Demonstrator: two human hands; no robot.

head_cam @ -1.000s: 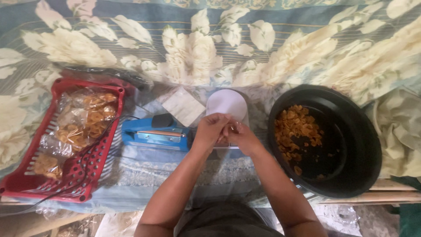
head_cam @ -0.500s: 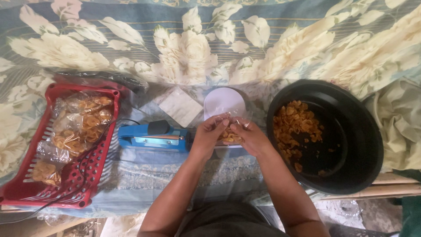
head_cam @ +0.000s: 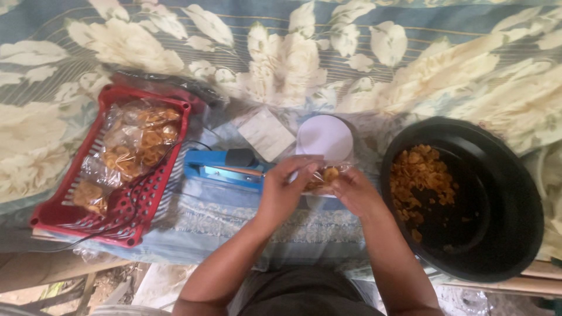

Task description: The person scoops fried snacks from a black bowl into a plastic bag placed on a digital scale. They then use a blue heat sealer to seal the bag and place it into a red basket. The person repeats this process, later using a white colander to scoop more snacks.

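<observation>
Both hands have stayed locked together over the last second, with only our view drifting a touch. Nearest to us, our left hand (head_cam: 285, 190) and right hand (head_cam: 351, 193) meet over the front of the tabletop (head_cam: 246, 225), fingers pinched shut on a small clear bag of chips (head_cam: 323, 175) — held between them, just above the cloth. That bag looks feather-light and floppy; the film is thin and probably slick, and the golden chips inside will likely crack under a squeeze. We'd judge the mouth and top corners the place to hold it, by the plastic, never across the filled belly.

Just behind the left hand lies a blue heat sealer (head_cam: 225, 169), cord trailing left. Beyond the bag sits a white round lid (head_cam: 325, 137), with a pale flat packet (head_cam: 266, 134) beside it. To the right — a big black basin (head_cam: 503, 193) with loose chips (head_cam: 424, 178) heaped on its left side. Off left, a red basket (head_cam: 146, 202) holds filled bags (head_cam: 132, 146). Farthest back, a floral sheet (head_cam: 281, 52) spreads out.
</observation>
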